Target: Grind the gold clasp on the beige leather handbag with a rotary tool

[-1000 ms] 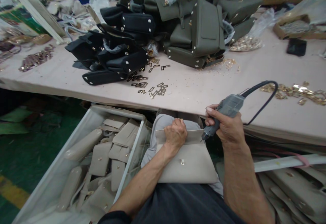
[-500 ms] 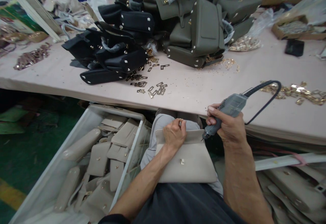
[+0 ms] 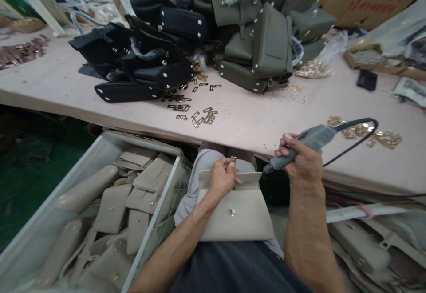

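A beige leather bag piece (image 3: 239, 224) with a small gold fitting on its front lies across my lap, its flap folded back at the top. My left hand (image 3: 222, 178) rests at that flap, fingers pinched on a small metal plate (image 3: 233, 160) that pokes up from them. My right hand (image 3: 302, 157) is wrapped round a grey electric screwdriver (image 3: 314, 140). The tool's tip points left and down, close to the flap's right corner. Its black cord loops off to the right.
Black bags (image 3: 143, 62) and olive bags (image 3: 271, 44) are heaped on the table (image 3: 246, 124). Loose metal frames (image 3: 203, 117) and gold fittings (image 3: 366, 133) lie near its front. A crate (image 3: 173, 173) of beige pieces stands left; more beige bags (image 3: 359, 244) are at lower right.
The view has shifted slightly. My right hand has tilted the screwdriver flatter and drawn it slightly right. The metal plate now stands up more visibly from my left fingers.
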A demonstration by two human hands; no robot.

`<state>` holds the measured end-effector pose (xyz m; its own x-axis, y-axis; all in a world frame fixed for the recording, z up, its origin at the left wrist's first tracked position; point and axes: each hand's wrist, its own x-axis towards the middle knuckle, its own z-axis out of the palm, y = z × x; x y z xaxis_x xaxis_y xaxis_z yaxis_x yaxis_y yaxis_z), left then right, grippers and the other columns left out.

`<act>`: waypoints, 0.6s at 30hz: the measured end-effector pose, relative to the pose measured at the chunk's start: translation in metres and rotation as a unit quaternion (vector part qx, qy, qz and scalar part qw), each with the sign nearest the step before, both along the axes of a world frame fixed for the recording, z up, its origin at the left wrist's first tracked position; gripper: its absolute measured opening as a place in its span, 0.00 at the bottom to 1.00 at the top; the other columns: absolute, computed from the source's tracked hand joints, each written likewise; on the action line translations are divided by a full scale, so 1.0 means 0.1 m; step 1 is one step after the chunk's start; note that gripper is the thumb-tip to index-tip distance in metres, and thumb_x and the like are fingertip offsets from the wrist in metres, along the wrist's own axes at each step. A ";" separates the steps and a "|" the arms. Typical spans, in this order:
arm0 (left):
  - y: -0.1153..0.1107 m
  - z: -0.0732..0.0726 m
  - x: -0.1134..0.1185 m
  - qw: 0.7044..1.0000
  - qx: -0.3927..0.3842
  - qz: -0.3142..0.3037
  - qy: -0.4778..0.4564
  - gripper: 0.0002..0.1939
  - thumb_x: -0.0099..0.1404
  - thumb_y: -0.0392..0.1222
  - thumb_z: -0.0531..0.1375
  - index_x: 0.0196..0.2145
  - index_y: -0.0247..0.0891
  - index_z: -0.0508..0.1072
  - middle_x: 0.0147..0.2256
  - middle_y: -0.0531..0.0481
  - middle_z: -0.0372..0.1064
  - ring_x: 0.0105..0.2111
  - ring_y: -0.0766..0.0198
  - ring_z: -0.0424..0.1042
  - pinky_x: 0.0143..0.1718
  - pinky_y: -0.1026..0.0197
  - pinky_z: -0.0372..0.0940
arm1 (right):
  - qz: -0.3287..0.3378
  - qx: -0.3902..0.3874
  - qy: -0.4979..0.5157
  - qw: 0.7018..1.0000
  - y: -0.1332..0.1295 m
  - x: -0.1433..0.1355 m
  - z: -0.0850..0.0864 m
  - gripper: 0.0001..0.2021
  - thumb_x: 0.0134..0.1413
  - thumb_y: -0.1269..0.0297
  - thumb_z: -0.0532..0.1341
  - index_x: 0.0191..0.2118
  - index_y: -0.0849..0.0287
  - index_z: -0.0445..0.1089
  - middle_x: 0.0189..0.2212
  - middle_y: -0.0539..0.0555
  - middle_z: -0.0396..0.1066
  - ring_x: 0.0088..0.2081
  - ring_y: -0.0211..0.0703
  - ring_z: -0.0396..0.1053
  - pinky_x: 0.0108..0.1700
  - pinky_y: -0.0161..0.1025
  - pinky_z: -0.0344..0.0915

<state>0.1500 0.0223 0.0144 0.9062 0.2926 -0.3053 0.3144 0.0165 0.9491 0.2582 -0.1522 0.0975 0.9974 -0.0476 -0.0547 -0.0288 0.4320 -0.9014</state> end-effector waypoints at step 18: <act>0.02 -0.38 0.03 0.973 -0.193 0.108 -0.067 0.24 0.62 0.58 0.66 0.37 0.31 0.73 0.30 0.43 0.78 0.17 0.62 0.72 0.17 0.65 0.68 | -0.138 0.199 0.053 0.969 -0.10 1.04 -0.44 0.11 0.54 0.75 0.65 0.33 0.59 0.60 0.28 0.43 0.62 0.20 0.29 0.59 0.25 0.29 0.66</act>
